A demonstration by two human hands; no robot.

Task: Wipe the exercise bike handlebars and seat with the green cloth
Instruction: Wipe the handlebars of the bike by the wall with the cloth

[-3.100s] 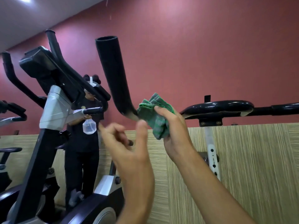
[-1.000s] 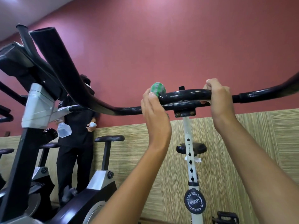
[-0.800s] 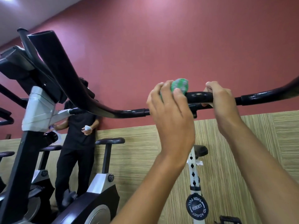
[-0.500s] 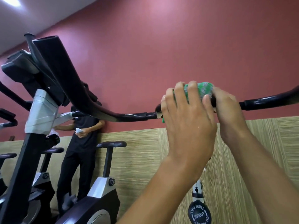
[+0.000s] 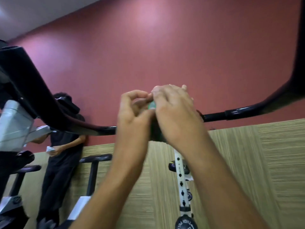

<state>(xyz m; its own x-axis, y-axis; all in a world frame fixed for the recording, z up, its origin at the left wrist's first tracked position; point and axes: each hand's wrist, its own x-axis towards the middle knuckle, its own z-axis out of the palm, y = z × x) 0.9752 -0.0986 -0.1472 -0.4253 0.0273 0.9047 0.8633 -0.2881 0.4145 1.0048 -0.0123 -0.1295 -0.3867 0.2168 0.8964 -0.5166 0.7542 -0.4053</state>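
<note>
A black handlebar [image 5: 244, 112] sweeps across the view from lower left to upper right in front of a red wall. Both hands meet at its centre, so the step in hand looks like wiping the middle of the bar; the seat appears not yet reached.

The right hand [image 5: 175, 113] curls over the bar's centre, its back to the camera. The left hand [image 5: 133, 113] sits just beside it, touching it, fingers [image 5: 132, 95] bent inward.

Only a small patch of the green cloth [image 5: 152, 105] shows, wedged between the two hands. The picture is blurred, so which hand actually grips it cannot be told.

Next, the cloth probably needs sliding outward along the right-hand stretch of bar.
</note>
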